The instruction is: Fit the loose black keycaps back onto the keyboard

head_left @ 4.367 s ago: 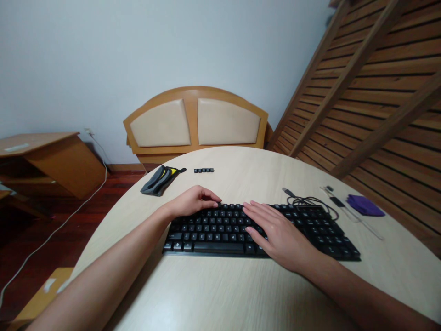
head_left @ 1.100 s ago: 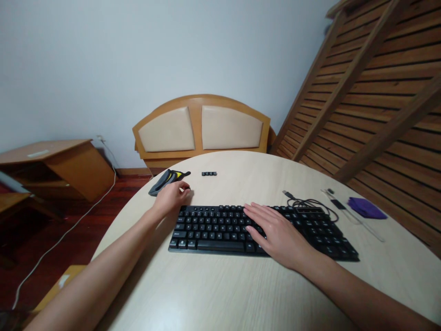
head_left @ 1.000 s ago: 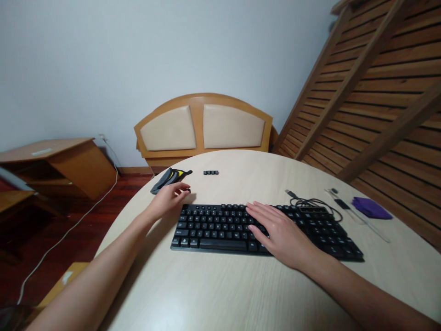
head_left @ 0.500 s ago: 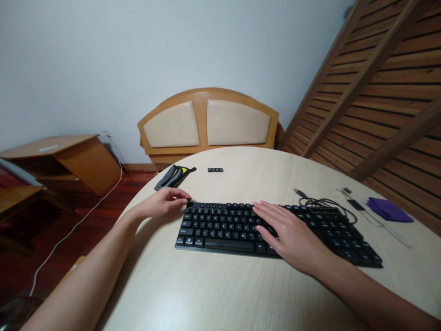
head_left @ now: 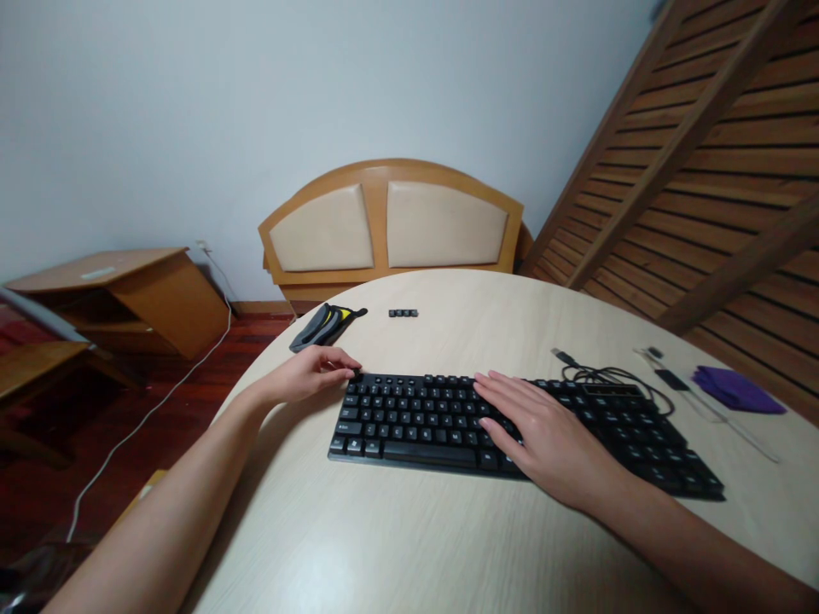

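Note:
A black keyboard [head_left: 409, 418] lies on the pale round table, its upper right part under my right hand. My right hand [head_left: 537, 426] rests flat on the keys, fingers stretched out and thumb apart. At the keyboard's upper left corner, my left hand [head_left: 313, 373] has its thumb and fingers pinched on a small black keycap [head_left: 357, 372]. Whether that keycap touches the board beneath cannot be made out. Beyond the keyboard, several black keycaps [head_left: 403, 313] sit in a short row on the tabletop.
A grey, black and yellow pouch-like item [head_left: 325, 327] lies behind my left hand. Right of the keyboard are its coiled cable [head_left: 595, 375], a thin wire tool [head_left: 710, 405] and a folded purple cloth [head_left: 735, 390]. A wooden headboard [head_left: 379, 226] stands beyond the table's far edge [head_left: 461, 273].
The view has shifted slightly, so everything sits a little farther right. Both hands keep nearly the same pose at the keyboard.

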Tool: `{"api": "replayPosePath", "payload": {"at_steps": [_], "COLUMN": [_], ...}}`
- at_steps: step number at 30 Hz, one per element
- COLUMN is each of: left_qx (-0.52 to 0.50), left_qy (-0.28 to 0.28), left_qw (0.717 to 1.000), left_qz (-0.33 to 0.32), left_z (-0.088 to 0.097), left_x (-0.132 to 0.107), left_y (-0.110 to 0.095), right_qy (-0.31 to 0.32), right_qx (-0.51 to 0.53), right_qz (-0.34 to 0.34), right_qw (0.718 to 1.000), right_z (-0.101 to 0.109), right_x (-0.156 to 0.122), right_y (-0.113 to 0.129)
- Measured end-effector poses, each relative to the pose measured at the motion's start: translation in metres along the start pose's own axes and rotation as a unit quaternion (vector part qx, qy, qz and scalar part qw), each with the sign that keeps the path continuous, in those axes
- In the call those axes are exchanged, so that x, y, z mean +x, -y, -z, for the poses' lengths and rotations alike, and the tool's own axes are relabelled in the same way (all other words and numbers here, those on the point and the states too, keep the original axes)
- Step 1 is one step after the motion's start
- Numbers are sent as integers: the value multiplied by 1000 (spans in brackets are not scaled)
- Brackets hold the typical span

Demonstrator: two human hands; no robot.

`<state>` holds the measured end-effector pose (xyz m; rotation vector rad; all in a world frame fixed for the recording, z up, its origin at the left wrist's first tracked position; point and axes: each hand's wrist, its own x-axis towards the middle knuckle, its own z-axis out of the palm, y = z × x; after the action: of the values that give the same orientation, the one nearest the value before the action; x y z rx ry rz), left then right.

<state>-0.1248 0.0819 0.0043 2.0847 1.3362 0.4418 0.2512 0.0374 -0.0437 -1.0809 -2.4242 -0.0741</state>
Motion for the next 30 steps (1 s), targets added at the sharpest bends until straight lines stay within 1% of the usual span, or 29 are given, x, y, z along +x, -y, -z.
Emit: {"api": "replayPosePath", "payload": {"at_steps": [8, 10, 14, 18, 23, 27, 30], "left_qx": [36, 44, 48, 30, 3, 31, 62], "left_qy": [-5, -11, -20, -16, -16, -22, -25], "left_qw": [998, 998, 998, 999, 1000, 999, 997], "left_qz": [-55, -51, -20, -33, -21, -21, -38], "left_z": [1, 1, 2, 1, -1, -1, 0], "left_x": [1, 1, 2, 3, 4, 3, 3], "left_y": [-5, -6, -5, -1, 3, 0, -3], "right_qy": [-10, -11, -10, -4, -2, -4, -7], "right_qx": [18, 17, 10, -1, -5, -2, 2], "right_qz": [-4, -3, -1, 1, 3, 0, -1], "right_qw": [1000, 1000, 1000, 1000, 1000, 1000, 1000], "right_z": [-1, 0, 0, -2, -2, -1, -1], "right_x": [0, 0, 0, 0, 0, 0, 0], "right_y": [0, 1, 0, -1, -1, 0, 0]}}
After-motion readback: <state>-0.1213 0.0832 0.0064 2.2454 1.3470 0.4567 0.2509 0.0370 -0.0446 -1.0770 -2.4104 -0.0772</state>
